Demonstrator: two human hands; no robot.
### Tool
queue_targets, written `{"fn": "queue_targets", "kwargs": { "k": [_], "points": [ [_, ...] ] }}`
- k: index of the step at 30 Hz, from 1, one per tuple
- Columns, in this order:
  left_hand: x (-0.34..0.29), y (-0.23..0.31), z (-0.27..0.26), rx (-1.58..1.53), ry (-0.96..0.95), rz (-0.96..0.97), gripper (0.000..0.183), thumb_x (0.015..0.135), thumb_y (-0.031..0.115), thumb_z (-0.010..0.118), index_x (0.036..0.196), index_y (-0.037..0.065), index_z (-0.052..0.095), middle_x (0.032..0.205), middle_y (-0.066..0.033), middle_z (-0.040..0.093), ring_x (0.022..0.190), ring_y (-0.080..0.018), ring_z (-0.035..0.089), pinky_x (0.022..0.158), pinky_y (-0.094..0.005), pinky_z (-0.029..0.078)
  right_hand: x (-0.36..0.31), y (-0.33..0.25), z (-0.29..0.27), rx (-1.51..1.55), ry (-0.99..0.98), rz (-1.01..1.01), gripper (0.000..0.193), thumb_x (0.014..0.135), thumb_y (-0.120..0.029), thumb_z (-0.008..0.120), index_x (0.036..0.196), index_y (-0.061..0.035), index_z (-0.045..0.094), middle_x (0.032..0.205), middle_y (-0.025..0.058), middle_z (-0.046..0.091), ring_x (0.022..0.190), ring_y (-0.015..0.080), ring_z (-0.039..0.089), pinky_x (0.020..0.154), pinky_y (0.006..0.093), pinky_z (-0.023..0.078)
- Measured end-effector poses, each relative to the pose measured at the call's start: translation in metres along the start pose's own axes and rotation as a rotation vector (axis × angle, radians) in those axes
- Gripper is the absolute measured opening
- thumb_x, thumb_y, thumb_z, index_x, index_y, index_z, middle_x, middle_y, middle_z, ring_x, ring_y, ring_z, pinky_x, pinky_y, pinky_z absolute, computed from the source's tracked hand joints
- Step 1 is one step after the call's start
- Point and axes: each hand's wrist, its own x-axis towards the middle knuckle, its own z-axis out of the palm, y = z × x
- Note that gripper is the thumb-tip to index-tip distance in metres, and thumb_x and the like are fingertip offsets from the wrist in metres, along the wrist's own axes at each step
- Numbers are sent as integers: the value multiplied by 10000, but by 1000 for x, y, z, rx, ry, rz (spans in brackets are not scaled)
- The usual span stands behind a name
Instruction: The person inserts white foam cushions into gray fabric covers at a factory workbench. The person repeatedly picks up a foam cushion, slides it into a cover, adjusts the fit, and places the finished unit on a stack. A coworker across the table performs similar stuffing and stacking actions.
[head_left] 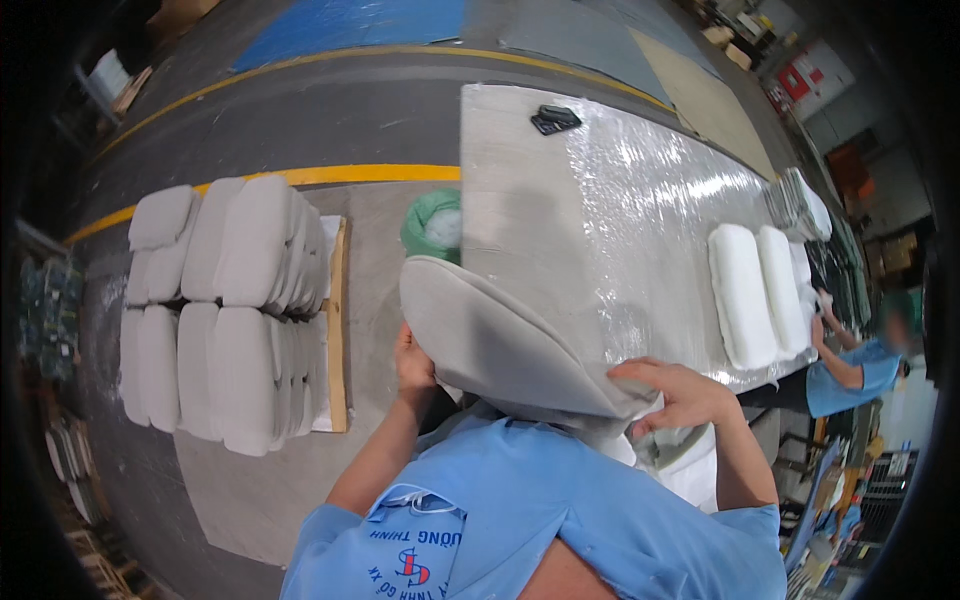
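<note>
A grey fabric cushion (500,335), long with rounded ends, is held tilted in front of my chest. My left hand (415,362) grips its left edge, with the fingers partly hidden behind it. My right hand (690,395) is at the lower right end, thumb and forefinger either side of the loose grey fabric there. Below that hand, white padding (685,455) shows against my shirt; how it joins the cushion is hidden.
Stacked grey cushions (250,240) stand on a pallet (340,330) at left. A green bag (432,225) of white stuffing sits beside the plastic-covered table (520,200). White pads (742,295) lie at right near a co-worker (860,375). A dark object (556,120) lies at the far end.
</note>
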Motion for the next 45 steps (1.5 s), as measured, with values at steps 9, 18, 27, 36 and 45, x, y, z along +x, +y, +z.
{"fn": "queue_targets", "kwargs": {
  "k": [9,18,27,36,45],
  "points": [
    [10,18,28,63,-177,72,284,1135,244,457,1206,38,639,1142,-57,715,1055,-146,659,977,-319,509,-44,-10,12,20,821,48,237,819,13,718,1053,-23,714,879,129,725,752,268,709,687,329,526],
    [12,14,34,136,-138,65,309,1144,255,417,1172,34,630,1109,-54,692,1033,-131,617,945,-316,488,-71,0,38,73,865,64,213,849,-101,808,1014,-12,707,819,144,696,693,240,681,648,322,502],
    [20,10,28,281,-156,216,319,1139,226,405,1105,12,639,1016,-47,660,940,-129,577,898,-309,475,-79,16,63,-23,946,-79,204,811,-63,800,985,-30,698,847,148,705,761,334,668,684,392,515],
    [12,-2,33,533,-96,529,306,1139,239,427,1165,-7,609,1011,-60,651,934,-143,585,878,-319,493,-71,42,127,87,1060,327,513,784,-69,823,1266,-81,651,1028,118,681,918,323,622,824,400,508],
    [14,20,27,336,-361,173,240,1124,202,482,1277,51,588,1090,-15,641,1001,-130,620,892,-286,498,-63,53,165,169,1013,439,727,720,-135,918,1376,-101,608,1428,125,526,1336,334,510,1127,427,432]
  ]
}}
